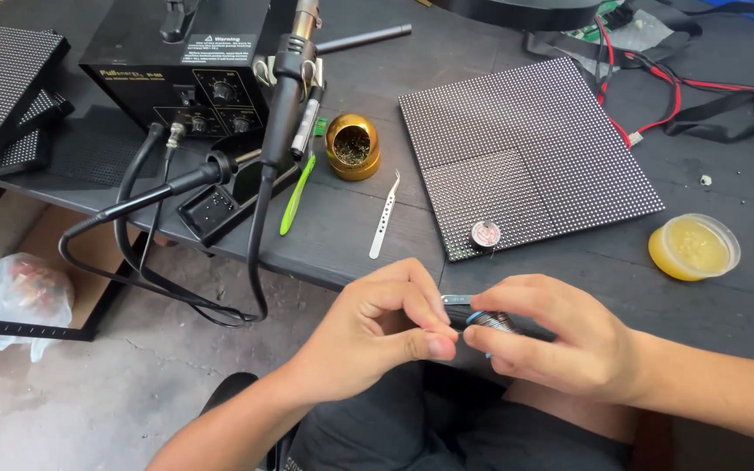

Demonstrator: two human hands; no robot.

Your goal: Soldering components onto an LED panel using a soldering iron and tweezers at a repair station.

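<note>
Solder spool (492,321) sits in my right hand (560,340), clenched around it above my lap; my left hand (377,327) pinches its loose end, off the worktop (377,235) edge, freeing both grips.

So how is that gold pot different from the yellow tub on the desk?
The gold pot is a shiny, opaque metal ball with a round hole showing wiry filling; the yellow tub is a low, see-through dish of pale yellow paste. The gold pot sits by the black station, left of the dotted panel; the yellow tub sits to the panel's right. Both are small, round and untouched by either hand.
</note>
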